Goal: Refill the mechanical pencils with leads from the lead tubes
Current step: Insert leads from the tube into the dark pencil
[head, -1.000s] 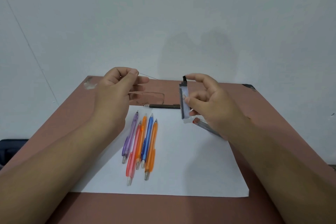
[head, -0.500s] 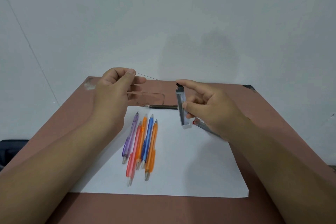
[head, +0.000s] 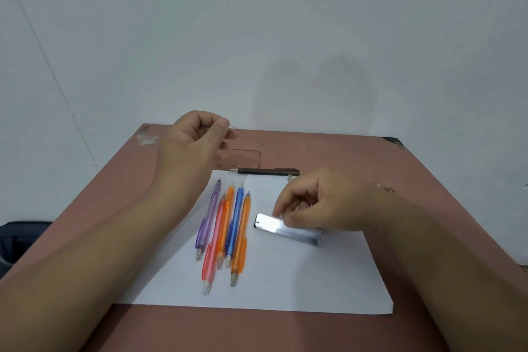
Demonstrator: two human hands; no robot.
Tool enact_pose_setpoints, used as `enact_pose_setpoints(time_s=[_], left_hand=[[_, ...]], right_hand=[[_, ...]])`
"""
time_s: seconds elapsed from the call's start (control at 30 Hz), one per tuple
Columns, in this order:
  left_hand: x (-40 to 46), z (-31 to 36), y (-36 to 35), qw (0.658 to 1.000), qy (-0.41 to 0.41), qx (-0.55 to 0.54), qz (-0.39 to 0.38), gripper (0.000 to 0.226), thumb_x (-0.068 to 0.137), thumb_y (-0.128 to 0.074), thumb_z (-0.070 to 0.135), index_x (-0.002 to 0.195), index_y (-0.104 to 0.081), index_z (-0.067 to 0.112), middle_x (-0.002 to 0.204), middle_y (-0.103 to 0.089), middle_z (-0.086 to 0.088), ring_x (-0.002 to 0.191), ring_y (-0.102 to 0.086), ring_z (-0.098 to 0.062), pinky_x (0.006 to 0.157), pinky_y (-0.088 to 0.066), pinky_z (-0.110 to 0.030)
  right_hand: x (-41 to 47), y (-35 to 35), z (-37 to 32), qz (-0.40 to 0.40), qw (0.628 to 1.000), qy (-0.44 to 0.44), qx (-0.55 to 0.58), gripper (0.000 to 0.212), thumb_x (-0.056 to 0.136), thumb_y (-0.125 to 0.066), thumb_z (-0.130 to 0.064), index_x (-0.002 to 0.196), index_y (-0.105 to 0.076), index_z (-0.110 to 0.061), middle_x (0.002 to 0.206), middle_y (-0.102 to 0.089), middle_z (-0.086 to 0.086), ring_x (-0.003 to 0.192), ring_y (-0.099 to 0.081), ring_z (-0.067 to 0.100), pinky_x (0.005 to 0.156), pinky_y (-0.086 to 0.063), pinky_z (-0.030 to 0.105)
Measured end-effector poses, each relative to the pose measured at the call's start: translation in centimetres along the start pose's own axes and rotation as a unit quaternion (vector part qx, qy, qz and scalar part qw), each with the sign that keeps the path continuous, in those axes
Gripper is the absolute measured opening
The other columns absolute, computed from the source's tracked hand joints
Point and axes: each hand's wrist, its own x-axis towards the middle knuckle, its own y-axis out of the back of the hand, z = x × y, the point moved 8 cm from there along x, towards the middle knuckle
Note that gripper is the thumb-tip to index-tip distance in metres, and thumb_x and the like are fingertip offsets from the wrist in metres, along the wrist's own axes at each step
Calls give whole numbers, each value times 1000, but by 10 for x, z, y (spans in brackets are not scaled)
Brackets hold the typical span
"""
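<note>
My left hand [head: 194, 143] is raised over the table's far left and pinches a thin lead [head: 248, 136] that sticks out to the right. My right hand [head: 320, 203] is low over the white paper [head: 300, 280], its fingers curled on the clear flat lead tube [head: 288, 229], which lies on the paper. Several mechanical pencils lie side by side on the paper: purple [head: 208, 217], pink [head: 213, 246], two orange [head: 240, 240] and blue [head: 235, 220]. A dark pencil [head: 265, 171] lies crosswise at the paper's far edge.
The reddish-brown table [head: 371, 168] stands against a pale wall. A scratched outline [head: 251, 151] marks the tabletop under my left hand. A dark bag [head: 20, 237] sits off the table's left side.
My right hand has come down from mid-air and laid the lead tube flat on the paper. The left hand kept still, pinching the lead.
</note>
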Motion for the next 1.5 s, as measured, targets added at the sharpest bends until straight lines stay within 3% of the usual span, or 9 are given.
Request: enact_pose_setpoints(time_s=[0.2, 0.37, 0.43, 0.57, 0.8, 1.0, 1.13, 1.27, 1.5], left_hand=[[-5, 4, -9, 998, -30, 33, -47, 9, 98, -62, 28, 92, -70, 26, 87, -75, 11, 81, -67, -2, 75, -54, -23], [-11, 7, -20, 995, -39, 37, -86, 8, 95, -66, 34, 92, -72, 29, 88, -74, 13, 86, -67, 0, 73, -50, -15], [-14, 7, -25, 994, -40, 38, -99, 8, 94, -66, 37, 92, -72, 31, 88, -73, 12, 87, -67, -4, 74, -50, -17], [-19, 11, -34, 990, -61, 45, -119, 9, 95, -65, 35, 92, -71, 31, 86, -71, 9, 81, -65, -5, 71, -51, -16], [-22, 14, -43, 981, -88, 90, -150, 11, 95, -62, 39, 94, -71, 33, 88, -71, 12, 81, -63, -8, 68, -51, -14], [-16, 10, -47, 981, -88, 55, -164, 21, 102, -50, 38, 108, -69, 32, 100, -72, 14, 101, -65, -5, 85, -53, -26], [-5, -9, -59, 941, -92, 259, -198, 21, 98, -58, 41, 115, -69, 36, 104, -68, 21, 92, -59, 5, 77, -42, -14], [0, -21, -68, 896, -117, 358, -236, 28, 96, -62, 35, 122, -71, 27, 122, -69, 11, 108, -62, -7, 95, -51, -31], [3, -25, -69, 869, -152, 409, -235, 16, 95, -63, 32, 99, -79, 27, 86, -69, 7, 82, -58, -10, 76, -52, -33]], right_hand=[[0, 12, -2, 105, 994, 16, -15, 5, 88, -76, -26, 84, -79, -28, 68, -65, -27, 62, -57, -4, 61, -40, 10], [-9, 43, -4, 342, 936, 77, 15, 16, 84, -81, -28, 100, -77, -28, 75, -59, -18, 70, -56, 13, 64, -59, 37], [-10, 43, -9, 368, 924, 103, 6, 22, 84, -81, -27, 106, -76, -28, 83, -57, -17, 74, -56, 12, 63, -57, 31], [-10, 41, -19, 385, 913, 132, -23, 13, 87, -79, -18, 100, -80, -20, 84, -62, -12, 77, -57, -2, 64, -41, 9], [-8, 42, -20, 394, 909, 130, -47, 5, 88, -76, -19, 89, -80, -23, 74, -64, -12, 69, -58, 11, 61, -43, 13], [-8, 47, -9, 404, 911, 80, 16, 12, 87, -78, -17, 82, -79, -29, 70, -63, -16, 65, -59, 8, 52, -49, 17], [-15, 55, -1, 419, 904, 47, 67, 17, 86, -78, -16, 77, -77, -30, 76, -70, -7, 66, -60, 8, 50, -43, 9], [-18, 57, 3, 427, 899, 25, 99, 11, 87, -78, -18, 80, -80, -26, 76, -72, -4, 68, -67, 12, 52, -50, 14], [-20, 57, 6, 428, 897, 15, 109, 11, 87, -77, -19, 81, -80, -27, 71, -71, -11, 63, -60, 0, 51, -44, 7]])
